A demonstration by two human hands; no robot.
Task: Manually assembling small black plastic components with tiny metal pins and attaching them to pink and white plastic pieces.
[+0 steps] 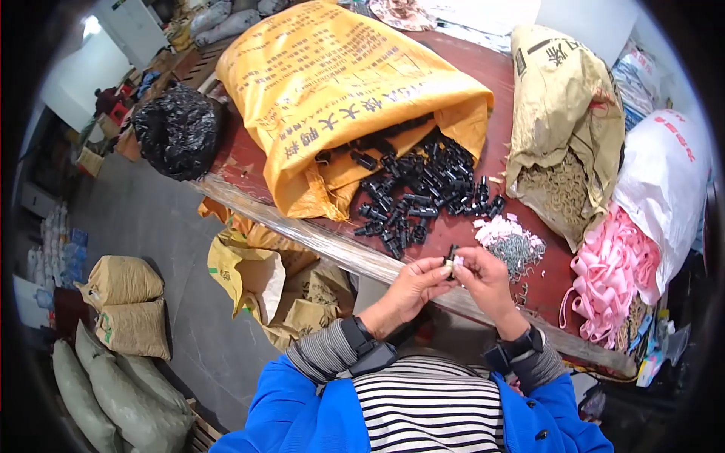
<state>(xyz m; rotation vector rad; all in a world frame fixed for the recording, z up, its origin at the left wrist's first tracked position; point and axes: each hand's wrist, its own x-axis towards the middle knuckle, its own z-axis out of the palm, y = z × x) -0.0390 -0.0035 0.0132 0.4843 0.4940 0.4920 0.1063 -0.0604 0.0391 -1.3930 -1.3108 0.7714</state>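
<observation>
Two hands, left hand (414, 287) and right hand (487, 281), meet by the table edge (340, 243); their fingertips clamp together on one small black part (451, 254). Risk: a loosened pinch could drop it over the edge. Beyond: small grey pieces (517, 257), black parts pile (427, 185). Dark printed characters mark orange sack (332, 72) and tan sack (559, 90).

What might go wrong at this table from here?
The small part pinched between the left hand and right hand could slip. Loose black parts lie near the table edge, so some might get knocked off. Pink bits touch the grey pieces, so those piles may mix further.
</observation>
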